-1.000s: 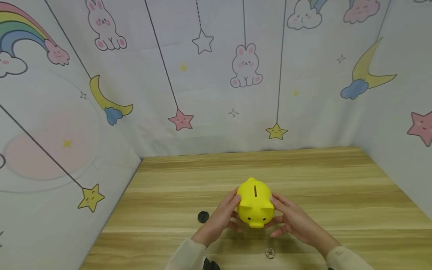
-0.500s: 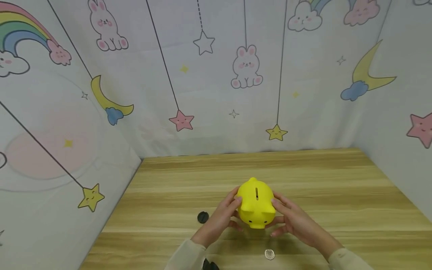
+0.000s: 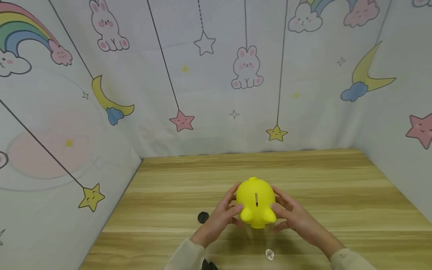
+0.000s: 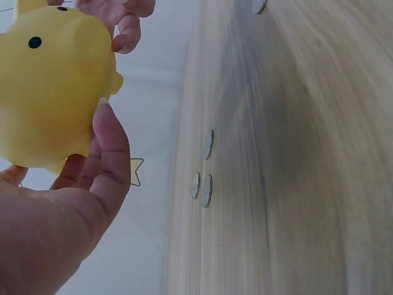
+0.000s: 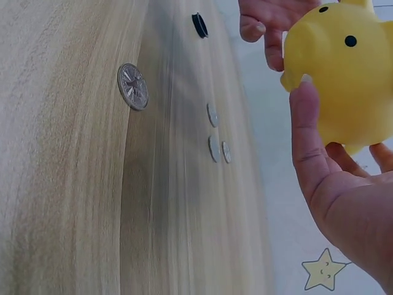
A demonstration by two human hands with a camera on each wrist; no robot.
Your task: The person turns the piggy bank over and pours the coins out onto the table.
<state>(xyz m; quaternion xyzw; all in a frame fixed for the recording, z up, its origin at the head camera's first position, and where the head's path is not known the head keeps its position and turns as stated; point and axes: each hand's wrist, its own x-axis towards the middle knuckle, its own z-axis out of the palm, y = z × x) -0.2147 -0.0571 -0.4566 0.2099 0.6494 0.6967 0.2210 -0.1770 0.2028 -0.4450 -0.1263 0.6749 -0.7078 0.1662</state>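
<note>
A yellow piggy bank (image 3: 249,192) with a coin slot on its back is held up over the wooden table. My left hand (image 3: 220,218) grips its left side, thumb near the ear. On the opposite side, my right hand (image 3: 294,217) holds it the same way. The pig's snout tips downward, so its face is hidden in the head view, though the left wrist view shows a black eye (image 4: 35,42). Several silver coins lie on the table, one coin (image 3: 269,254) in front of the pig. A group of three, including this coin (image 5: 212,115), is hidden in the head view.
A round black plug (image 3: 203,217) lies on the table (image 3: 168,180) left of my left hand. Behind the table hangs a white cloth (image 3: 216,90) printed with rabbits, stars and moons. At the bottom edge a black object (image 3: 209,265) shows beside the left sleeve.
Both hands have tilted the piggy bank forward, snout down. Its face has gone out of sight in the head view, and the slot has turned toward the front. The coin and plug stay put.
</note>
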